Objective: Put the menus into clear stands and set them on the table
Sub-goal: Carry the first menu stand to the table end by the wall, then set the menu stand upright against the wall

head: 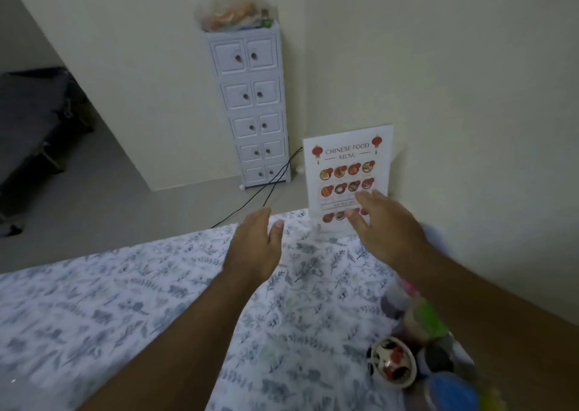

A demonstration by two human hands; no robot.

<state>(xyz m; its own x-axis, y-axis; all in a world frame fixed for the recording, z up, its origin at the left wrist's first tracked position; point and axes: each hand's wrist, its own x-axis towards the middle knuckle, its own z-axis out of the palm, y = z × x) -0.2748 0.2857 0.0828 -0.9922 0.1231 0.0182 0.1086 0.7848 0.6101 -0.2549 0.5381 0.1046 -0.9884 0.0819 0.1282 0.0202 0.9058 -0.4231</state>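
From my remote seat I see the table filling the lower left and centre of the frame, covered by a white cloth printed with blue-grey leaves; its far edge runs diagonally up toward the right. Above it, in the upper centre, a tall white drawer unit stands against the pale wall with a bag of blurred items on top, and two black cables trail from near its foot across the floor. A dark piece of furniture sits at the far left.

The menu stands upright at the far edge of the table, right of centre in the frame, close to the wall. Its long axis runs vertically, leaning slightly left at the top, and its printed face, headed "CHINESE FOOD MENU", points toward me. I take it to be in a clear stand, though the stand itself is too blurred to make out.

My right hand is spread open in front of the menu's lower part, fingers splayed, gripping nothing; whether the fingertips touch the sheet I cannot tell. My left hand hovers just left of it over the cloth, open and empty, thumb apart from the fingers.

At the lower right sit a small patterned bowl and some blurred colourful objects.
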